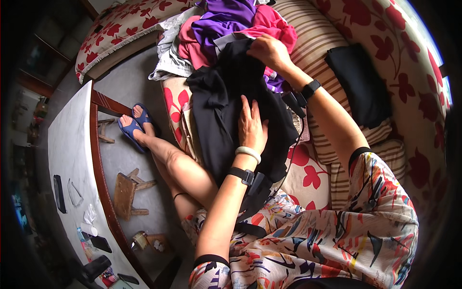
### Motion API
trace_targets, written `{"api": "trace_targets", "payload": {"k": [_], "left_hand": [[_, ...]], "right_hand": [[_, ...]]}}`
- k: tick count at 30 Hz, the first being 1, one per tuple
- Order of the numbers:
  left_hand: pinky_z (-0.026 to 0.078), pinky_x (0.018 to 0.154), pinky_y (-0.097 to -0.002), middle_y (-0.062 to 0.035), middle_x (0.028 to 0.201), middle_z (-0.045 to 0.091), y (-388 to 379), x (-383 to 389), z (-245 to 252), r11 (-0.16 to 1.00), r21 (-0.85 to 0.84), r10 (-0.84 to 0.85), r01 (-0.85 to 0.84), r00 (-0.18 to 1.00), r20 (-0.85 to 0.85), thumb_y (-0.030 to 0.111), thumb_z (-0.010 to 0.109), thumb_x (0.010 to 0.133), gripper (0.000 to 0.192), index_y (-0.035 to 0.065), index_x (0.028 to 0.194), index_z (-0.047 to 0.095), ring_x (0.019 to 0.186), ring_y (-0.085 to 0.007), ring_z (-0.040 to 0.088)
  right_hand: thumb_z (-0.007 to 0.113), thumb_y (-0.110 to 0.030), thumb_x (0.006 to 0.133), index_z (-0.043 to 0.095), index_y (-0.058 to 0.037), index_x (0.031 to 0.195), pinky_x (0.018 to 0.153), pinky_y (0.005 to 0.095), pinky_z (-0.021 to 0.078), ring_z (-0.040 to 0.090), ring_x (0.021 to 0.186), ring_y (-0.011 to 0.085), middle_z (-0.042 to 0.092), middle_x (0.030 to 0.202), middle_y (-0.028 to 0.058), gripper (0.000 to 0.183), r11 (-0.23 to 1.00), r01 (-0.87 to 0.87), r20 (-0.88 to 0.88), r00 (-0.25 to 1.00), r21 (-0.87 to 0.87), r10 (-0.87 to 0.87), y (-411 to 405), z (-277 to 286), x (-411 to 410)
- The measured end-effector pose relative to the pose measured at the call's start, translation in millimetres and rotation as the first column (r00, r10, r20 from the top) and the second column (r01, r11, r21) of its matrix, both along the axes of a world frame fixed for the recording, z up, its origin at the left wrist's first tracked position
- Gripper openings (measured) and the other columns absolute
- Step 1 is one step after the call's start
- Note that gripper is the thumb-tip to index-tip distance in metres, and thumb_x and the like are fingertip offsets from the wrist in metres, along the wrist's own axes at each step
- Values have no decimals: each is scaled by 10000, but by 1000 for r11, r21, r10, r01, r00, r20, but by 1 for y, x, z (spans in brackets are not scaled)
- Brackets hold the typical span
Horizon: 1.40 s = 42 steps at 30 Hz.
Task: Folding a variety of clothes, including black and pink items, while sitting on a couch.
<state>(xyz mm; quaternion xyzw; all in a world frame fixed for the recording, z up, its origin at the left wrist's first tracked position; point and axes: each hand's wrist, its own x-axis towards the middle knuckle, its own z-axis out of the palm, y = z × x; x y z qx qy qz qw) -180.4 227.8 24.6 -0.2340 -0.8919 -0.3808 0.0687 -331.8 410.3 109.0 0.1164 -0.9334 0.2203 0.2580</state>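
Note:
A black garment (216,108) lies spread over the sofa seat and reaches back to my lap. Flat on its middle rests my left hand (251,126), fingers slightly apart, with a pale bangle and a strapped device at the wrist. Farther off, my right hand (269,50) has its fingers curled around the garment's far edge. Just beyond is a heap of clothes, with a purple garment (223,21), a bright pink garment (274,27) and a pale grey garment (171,54). The black garment covers whatever is directly beneath it.
A folded black cloth (361,86) lies on striped cushions (314,39) at the right. A marble-topped table (72,144) bears eyeglasses (74,193), a phone and other items. Beside it stands a small wooden stool (126,195). A thin cable (291,159) runs beside the garment.

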Motion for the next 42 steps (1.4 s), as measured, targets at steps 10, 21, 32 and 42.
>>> {"api": "trace_targets", "payload": {"k": [10,21,32,42], "left_hand": [[327,1110,-425,-273,1519,213,12,5,-13,1000,-5,-12,12,999,-45,116,655,837,659,-81,1387,351,1304,-419,375],[313,1124,-426,-272,1494,259,8,6,-16,1000,-22,9,-13,989,-145,117,638,851,669,-99,1394,312,1314,-413,365],[384,1007,-452,-208,1336,454,0,4,-21,995,-96,-31,13,982,-185,177,652,834,541,-35,1291,455,1204,-360,455],[359,1021,-472,-181,1298,483,0,-3,-22,989,-144,-69,33,966,-250,236,663,819,532,7,1259,468,1251,-364,424]], "right_hand": [[621,-151,790,669,-110,878,717,424,523,658,777,324,675,757,91,109,949,-195,-47,976,248,213,-15,-8,-27],[685,-90,649,652,-75,906,698,393,522,676,814,294,678,827,127,259,961,-273,169,950,45,262,-9,5,-31],[654,-59,641,629,-84,849,787,459,481,597,910,373,630,853,143,212,954,-147,-19,987,261,158,-22,-8,-31],[694,-270,739,688,-117,816,864,427,463,576,1001,308,620,914,99,172,832,-184,112,983,523,147,-39,-20,-55]]}}
